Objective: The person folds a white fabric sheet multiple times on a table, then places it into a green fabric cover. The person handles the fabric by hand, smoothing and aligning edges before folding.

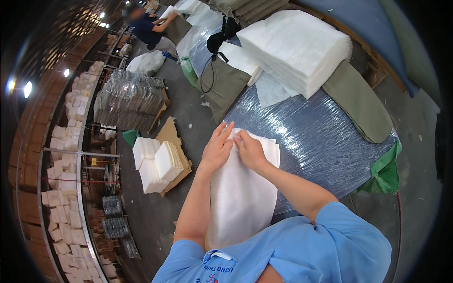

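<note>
A smooth white fabric piece (243, 198) stretches from the table's near edge back to my body, with layered edges showing on its right side. My left hand (218, 150) grips its far left corner, fingers pointing away from me. Close beside it, my right hand (251, 150) holds the far edge with bent fingers; the thumbs are partly hidden. What lies inside or under the fabric cannot be made out. Beyond my hands is an olive-green cloth (229, 85) with a dark cord on it.
The table (306, 141) is covered in shiny plastic film. On it stand a thick stack of white padding sheets (297, 45) and folded olive covers (361, 101). White foam blocks (153, 162) sit on cardboard at the left. A co-worker (148, 28) handles olive cloth farther off.
</note>
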A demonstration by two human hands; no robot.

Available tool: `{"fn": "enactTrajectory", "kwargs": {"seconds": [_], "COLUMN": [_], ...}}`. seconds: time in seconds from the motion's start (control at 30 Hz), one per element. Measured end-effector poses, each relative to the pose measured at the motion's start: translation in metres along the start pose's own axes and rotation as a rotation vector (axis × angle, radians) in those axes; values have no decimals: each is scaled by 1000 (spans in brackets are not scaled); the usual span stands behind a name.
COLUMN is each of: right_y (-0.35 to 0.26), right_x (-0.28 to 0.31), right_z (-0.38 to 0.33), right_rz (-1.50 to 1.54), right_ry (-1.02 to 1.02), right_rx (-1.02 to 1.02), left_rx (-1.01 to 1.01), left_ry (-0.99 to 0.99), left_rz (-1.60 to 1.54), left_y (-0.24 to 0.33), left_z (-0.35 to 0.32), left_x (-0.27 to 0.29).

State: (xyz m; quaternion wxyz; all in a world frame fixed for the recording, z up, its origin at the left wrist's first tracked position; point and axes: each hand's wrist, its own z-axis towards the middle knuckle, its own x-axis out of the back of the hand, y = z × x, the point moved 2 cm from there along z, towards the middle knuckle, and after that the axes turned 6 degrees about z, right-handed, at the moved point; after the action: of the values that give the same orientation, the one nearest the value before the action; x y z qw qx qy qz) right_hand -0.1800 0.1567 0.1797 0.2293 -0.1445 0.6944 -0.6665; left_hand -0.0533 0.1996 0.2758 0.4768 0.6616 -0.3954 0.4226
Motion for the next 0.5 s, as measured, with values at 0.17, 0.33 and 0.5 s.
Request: {"fn": "enactTrajectory", "kwargs": {"seconds": [0.17,0.33,0.5], "right_y": [45,36,-12], "right_x": [9,25,30], "right_z": [-38,-10,51], "right_rz": [-66,43,44], "right_ry": [-112,105,-13], "right_rx": [-183,37,-168], "left_rx": [96,159,153], "left_ry": [147,190,133], "left_rz": [-42,22,47], "left_y": [-7,-2,5], "left_z": [-10,-12,-7], "left_x": [-1,-4,-9]}}
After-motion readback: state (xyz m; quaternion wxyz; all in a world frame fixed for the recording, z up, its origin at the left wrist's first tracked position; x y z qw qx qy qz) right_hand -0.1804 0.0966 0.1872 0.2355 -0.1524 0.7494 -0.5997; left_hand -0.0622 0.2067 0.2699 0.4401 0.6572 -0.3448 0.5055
